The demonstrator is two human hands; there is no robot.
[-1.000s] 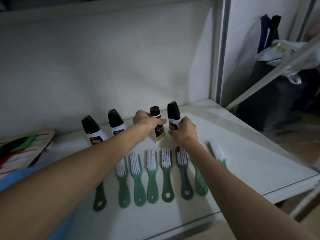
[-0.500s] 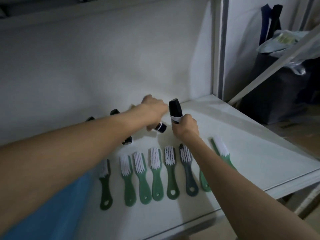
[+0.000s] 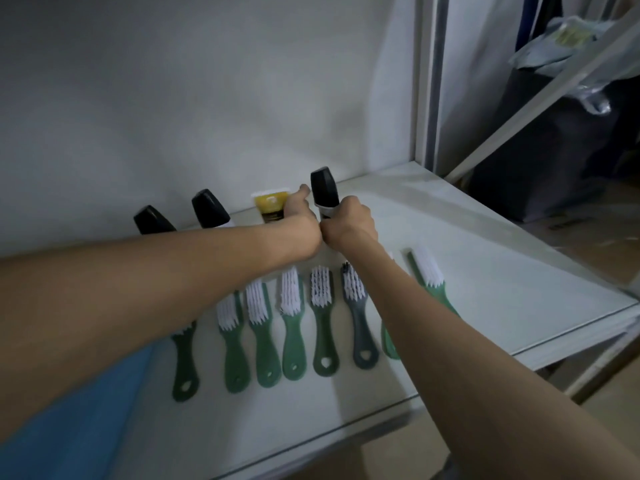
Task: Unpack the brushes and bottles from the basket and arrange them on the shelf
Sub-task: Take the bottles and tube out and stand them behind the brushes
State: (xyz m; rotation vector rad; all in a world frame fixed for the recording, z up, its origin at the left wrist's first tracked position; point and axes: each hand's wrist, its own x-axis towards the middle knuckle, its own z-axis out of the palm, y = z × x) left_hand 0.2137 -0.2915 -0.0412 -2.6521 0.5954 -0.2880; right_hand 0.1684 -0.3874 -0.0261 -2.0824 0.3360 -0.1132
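Yellow tube (image 3: 270,208) now upended in left hand (image 3: 300,223), cap hidden.

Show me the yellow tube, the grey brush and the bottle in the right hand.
yellow tube (image 3: 269,205): head view, its yellow body.
grey brush (image 3: 360,329): head view, its handle.
black-capped bottle (image 3: 322,185): head view, its cap.

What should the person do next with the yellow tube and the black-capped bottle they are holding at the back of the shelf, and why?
Probably let go of both. The left hand holds the yellow tube with its crimped end up, and the right hand has its grip on the black-capped bottle, which is upright. Both are in line with the two other bottles behind the row of brushes on the shelf, so they seem placed.
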